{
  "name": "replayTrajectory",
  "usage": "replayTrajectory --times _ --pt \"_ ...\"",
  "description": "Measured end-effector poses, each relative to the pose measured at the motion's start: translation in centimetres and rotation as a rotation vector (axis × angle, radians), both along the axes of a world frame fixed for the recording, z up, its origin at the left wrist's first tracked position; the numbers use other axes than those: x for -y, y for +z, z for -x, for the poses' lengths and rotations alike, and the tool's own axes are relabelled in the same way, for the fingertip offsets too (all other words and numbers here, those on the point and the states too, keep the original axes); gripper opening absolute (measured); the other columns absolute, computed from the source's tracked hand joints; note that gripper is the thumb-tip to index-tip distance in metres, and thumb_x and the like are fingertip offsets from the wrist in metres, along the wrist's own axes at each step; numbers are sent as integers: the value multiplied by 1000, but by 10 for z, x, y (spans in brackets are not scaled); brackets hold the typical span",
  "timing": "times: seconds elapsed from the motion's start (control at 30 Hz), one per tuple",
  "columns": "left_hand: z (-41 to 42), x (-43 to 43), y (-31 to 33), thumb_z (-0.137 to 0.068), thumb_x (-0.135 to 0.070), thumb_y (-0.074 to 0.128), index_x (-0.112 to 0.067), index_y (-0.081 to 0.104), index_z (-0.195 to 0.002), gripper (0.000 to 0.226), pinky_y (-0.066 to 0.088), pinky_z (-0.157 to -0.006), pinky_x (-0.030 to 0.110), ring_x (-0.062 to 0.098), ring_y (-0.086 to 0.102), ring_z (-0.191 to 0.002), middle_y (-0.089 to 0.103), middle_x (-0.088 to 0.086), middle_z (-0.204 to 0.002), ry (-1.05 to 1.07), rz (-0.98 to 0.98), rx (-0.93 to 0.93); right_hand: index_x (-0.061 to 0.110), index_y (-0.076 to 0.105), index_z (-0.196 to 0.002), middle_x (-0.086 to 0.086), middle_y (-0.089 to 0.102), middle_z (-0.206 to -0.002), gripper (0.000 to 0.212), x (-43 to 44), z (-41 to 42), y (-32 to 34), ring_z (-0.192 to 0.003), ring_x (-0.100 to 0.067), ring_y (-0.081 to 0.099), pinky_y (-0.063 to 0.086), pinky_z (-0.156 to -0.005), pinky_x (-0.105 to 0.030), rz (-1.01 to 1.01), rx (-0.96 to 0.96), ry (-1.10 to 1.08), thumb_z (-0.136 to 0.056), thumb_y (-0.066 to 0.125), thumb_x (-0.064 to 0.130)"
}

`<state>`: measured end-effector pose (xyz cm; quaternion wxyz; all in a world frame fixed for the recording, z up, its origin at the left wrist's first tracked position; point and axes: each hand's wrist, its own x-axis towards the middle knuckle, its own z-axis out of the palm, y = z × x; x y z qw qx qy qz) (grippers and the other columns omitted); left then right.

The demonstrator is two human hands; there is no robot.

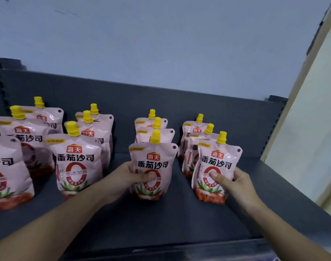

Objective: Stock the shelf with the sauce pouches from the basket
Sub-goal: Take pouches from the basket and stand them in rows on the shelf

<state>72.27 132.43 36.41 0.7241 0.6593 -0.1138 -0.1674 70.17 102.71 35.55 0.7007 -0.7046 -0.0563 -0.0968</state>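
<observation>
Shelf point(161, 223): sauce pouches point(77, 162) upright in rows (yellow caps). Left hand point(129, 176): thumb, fingers pinching one front pouch point(153, 161). Right hand point(236, 183): same pinch, rightmost front pouch point(217, 159).

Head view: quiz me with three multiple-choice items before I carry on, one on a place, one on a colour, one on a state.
1. Where does the right hand hold its pouch?
A) at the front of the rightmost row
B) at the back of the leftmost row
C) lying flat, apart from any row

2. What colour are the caps?
A) red
B) yellow
C) green

3. What is the left hand doing?
A) hanging open
B) gripping an upright pouch
C) resting flat, palm down

Answers: 1 A, two more pouches stand behind it and none to its right; 2 B, every spout cap is yellow; 3 B, the thumb lies across its front.
</observation>
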Motion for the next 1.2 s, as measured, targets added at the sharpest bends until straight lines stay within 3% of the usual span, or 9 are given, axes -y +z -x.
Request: replayTrajectory --times 0.1,0.2,0.37,0.57,0.83,0.97,1.1,1.2 --pt "1 -2 0 -36 -31 90 -20 68 -103 71 50 -82 31 12 69 -97 73 0 -107 -2 -43 22 11 72 -95 -17 73 -102 68 5 -12 -3 -94 -37 69 57 -80 -49 -2 -40 127 -39 92 43" --pt "4 -3 0 -50 -19 85 -20 65 -106 59 52 -82 26 10 69 -96 74 -4 -105 6 -89 17 8 70 -99 -17 72 -103 71 15 -18 -6 -94 -34 70 58 -74 -37 30 -79 231 -39 93 40" --pt "11 -5 3 -20 -39 92 -22 64 -102 89 55 -63 15 8 71 -88 75 -6 -99 17 -106 53 6 65 -103 -8 74 -102 83 29 -20 -11 -93 -19 71 55 -74 -22 178 -100 309 -36 92 46" --pt "13 -10 -2 -20 -34 94 -18 60 -112 99 57 -71 20 12 69 -97 73 -1 -106 36 -97 27 8 68 -99 -7 75 -99 75 32 -23 -7 -90 -18 71 55 -74 -22 211 -108 359 -38 91 47" --pt "20 -10 -6 -35 -20 92 -16 60 -114 86 57 -72 21 17 69 -99 72 4 -109 18 -82 36 14 61 -113 0 72 -109 80 38 -14 0 -102 -16 68 54 -79 -21 277 -123 392 -44 90 44" --pt "26 -6 -5 -28 -29 93 -18 62 -111 89 56 -71 19 15 69 -98 73 3 -107 46 -114 45 16 55 -115 3 71 -109 69 45 -5 -6 -104 -17 65 54 -85 -21 257 -75 302 -55 88 25" --pt "28 -1 -8 -20 -42 92 -17 64 -107 95 54 -69 15 12 70 -96 74 0 -104 139 -139 72 23 55 -107 15 66 -104 68 47 4 -10 -101 -3 61 48 -83 -13 330 9 185 -50 86 44" --pt "31 2 -9 -28 -37 93 -16 63 -109 89 55 -72 16 13 69 -98 74 1 -105 155 -162 69 26 53 -87 7 64 -90 65 46 8 -15 -86 -9 61 51 -75 -22 324 32 67 -41 85 58"
